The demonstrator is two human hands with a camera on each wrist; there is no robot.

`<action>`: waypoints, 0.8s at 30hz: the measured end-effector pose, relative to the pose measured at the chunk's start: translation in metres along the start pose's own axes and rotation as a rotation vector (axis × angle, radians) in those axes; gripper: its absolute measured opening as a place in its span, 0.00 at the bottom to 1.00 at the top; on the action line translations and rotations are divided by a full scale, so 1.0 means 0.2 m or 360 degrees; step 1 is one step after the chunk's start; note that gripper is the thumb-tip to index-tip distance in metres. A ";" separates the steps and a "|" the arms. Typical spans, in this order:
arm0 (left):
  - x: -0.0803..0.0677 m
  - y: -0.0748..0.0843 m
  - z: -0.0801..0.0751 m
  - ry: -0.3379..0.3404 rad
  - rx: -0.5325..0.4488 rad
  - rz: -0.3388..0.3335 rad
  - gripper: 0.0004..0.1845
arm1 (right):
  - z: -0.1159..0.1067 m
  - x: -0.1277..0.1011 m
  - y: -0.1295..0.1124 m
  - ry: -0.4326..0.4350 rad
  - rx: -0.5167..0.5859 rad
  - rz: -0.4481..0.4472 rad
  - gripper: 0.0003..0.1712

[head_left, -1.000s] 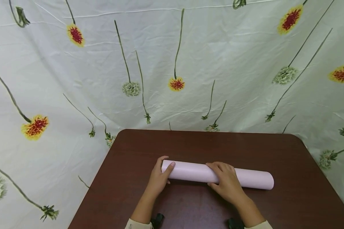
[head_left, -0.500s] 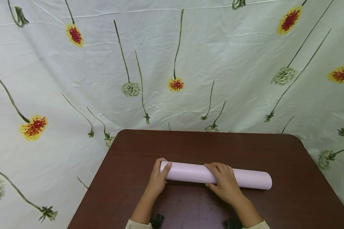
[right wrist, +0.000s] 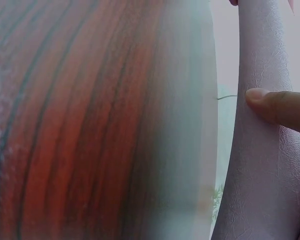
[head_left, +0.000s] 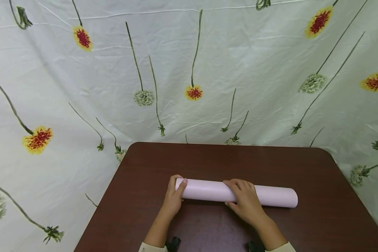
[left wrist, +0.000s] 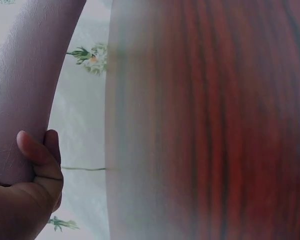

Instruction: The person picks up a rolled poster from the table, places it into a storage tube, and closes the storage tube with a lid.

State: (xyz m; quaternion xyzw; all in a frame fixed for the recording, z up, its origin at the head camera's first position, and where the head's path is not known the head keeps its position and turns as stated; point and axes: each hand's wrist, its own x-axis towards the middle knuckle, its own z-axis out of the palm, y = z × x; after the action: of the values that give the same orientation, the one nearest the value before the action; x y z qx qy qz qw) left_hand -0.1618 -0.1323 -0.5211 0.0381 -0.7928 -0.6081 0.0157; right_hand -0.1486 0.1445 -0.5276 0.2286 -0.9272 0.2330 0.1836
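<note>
A pale pink roll [head_left: 204, 189] of finely embossed sheet, like wallpaper, lies crosswise over the brown table [head_left: 208, 161]. My left hand [head_left: 172, 201] grips its left end, thumb on the upper side and fingers round the far side and end. In the left wrist view the left thumb [left wrist: 35, 150] bends over the edge of the roll [left wrist: 32, 75]. Just right of the roll's middle, my right hand [head_left: 248, 203] holds it from above, with the thumb along the near side. The right wrist view has one right-hand digit [right wrist: 280, 107] pressed on the wrinkled surface.
Behind the table hangs a white cloth [head_left: 176, 70] printed with flowers, which also runs down the left and right sides. Dark straps with small black devices [head_left: 174, 243] show at both wrists. The table's far corners are rounded.
Both hands and the roll have shifted slightly to the left and a touch nearer. The grip of each hand looks the same.
</note>
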 end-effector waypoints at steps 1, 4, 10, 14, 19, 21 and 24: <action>0.00 0.00 0.00 0.0004 0.0011 -0.0004 0.20 | 0.00 0.00 0.00 -0.0001 0.0000 -0.0001 0.48; 0.01 -0.02 -0.01 0.0018 0.0034 -0.0019 0.25 | 0.00 0.00 0.00 0.0004 0.0008 -0.0016 0.48; 0.04 -0.04 -0.04 -0.0006 -0.0055 -0.0104 0.36 | 0.00 0.01 0.02 0.0000 0.0071 -0.0041 0.45; 0.04 -0.03 -0.06 -0.0008 -0.0126 -0.0123 0.40 | -0.01 0.01 0.04 0.0037 0.0069 -0.0055 0.43; 0.05 -0.04 -0.09 0.0106 -0.0055 -0.0112 0.41 | -0.03 0.00 0.07 0.0092 0.0070 0.0018 0.38; 0.05 -0.04 -0.10 0.0143 -0.0007 -0.0121 0.41 | -0.04 -0.01 0.09 0.0103 0.0074 0.0058 0.36; 0.05 -0.04 -0.12 0.0154 0.0025 -0.0140 0.42 | -0.06 -0.02 0.11 0.0103 0.0076 0.0116 0.33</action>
State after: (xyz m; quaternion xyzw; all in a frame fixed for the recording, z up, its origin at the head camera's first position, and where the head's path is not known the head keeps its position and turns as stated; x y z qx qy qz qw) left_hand -0.1696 -0.1586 -0.5226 0.1025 -0.7933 -0.5995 0.0270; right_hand -0.1543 0.1692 -0.5270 0.1913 -0.9227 0.2689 0.1994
